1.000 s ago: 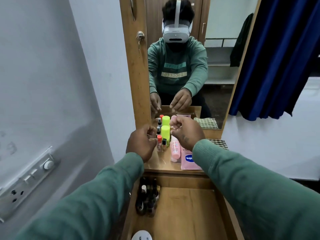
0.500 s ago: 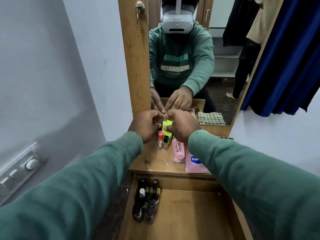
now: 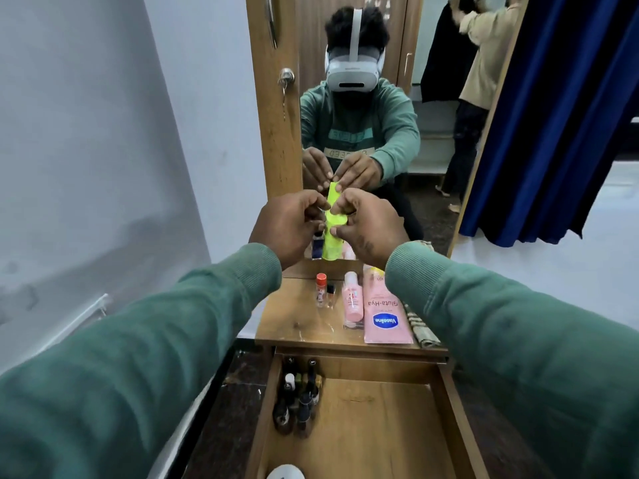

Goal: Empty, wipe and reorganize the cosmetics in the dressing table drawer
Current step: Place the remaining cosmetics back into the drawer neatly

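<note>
Raised off the dressing table top [image 3: 297, 326] since the earlier frame, the neon yellow bottle [image 3: 331, 245] is now held in the air before the mirror [image 3: 397, 140]. It is pinched near its cap by the curled fingertips of the left hand [image 3: 288, 224] and right hand [image 3: 368, 226]. Light, rigid, smooth plastic is judged likely, so a grip round the body would be surer. Small dark bottles [image 3: 299, 397] are seen in the open drawer's [image 3: 373, 440] back left corner.

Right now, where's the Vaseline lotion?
In the head view the Vaseline lotion lies on the tabletop's right side, between the small pink bottle and the checked cloth.
</note>
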